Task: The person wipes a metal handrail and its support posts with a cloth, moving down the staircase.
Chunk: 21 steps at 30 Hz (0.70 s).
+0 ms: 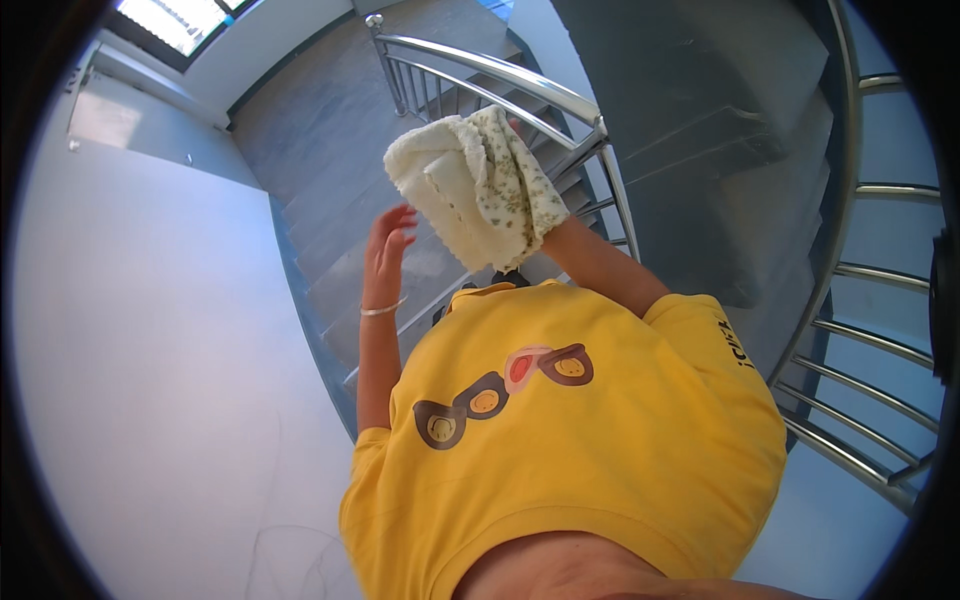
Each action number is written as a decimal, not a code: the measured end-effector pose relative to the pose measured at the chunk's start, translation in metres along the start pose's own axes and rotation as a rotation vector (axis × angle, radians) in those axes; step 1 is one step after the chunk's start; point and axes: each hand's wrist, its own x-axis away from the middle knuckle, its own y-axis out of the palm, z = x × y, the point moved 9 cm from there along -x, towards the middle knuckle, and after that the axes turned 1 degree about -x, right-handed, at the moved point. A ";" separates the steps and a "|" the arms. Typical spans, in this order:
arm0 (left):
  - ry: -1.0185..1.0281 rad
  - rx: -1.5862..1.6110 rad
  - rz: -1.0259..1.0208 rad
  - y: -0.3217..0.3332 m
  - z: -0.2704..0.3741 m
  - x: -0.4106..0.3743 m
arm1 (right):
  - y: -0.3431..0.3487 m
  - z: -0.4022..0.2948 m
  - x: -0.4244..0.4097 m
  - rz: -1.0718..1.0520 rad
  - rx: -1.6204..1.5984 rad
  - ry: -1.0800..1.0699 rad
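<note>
A cream fleecy cloth (457, 195) with a green floral print on one side is folded over my right hand (514, 126). It hides nearly all of that hand; a bit of finger shows at the far edge, and the bare forearm comes out below. The cloth hangs in front of my chest, close to the stair railing. To the left of it, my left hand (390, 236) is raised with nothing in it, its fingers loosely bent and apart. That wrist wears a light bangle (383, 308).
Grey stairs (337, 277) descend ahead to a landing (315, 97). A stainless steel handrail (495, 64) turns at a post on the right, and more metal railing (885, 274) curves along the far right. A white wall (165, 330) runs down the left, with a window (176, 26) beyond.
</note>
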 end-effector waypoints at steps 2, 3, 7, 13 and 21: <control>0.056 0.033 -0.028 0.032 0.028 -0.014 | 0.011 0.001 0.009 -0.136 -0.206 0.102; 0.157 -0.090 0.109 0.031 0.048 -0.018 | 0.011 0.004 0.008 -0.135 -0.210 0.096; 0.516 -0.554 0.476 0.052 0.119 -0.008 | 0.008 -0.002 0.017 -0.060 -0.096 0.042; 0.462 -0.927 0.182 0.088 0.118 -0.039 | -0.002 0.005 0.029 -0.102 0.226 0.198; 0.478 -0.924 -0.103 0.085 0.125 -0.079 | -0.038 -0.027 0.006 -0.025 0.078 0.239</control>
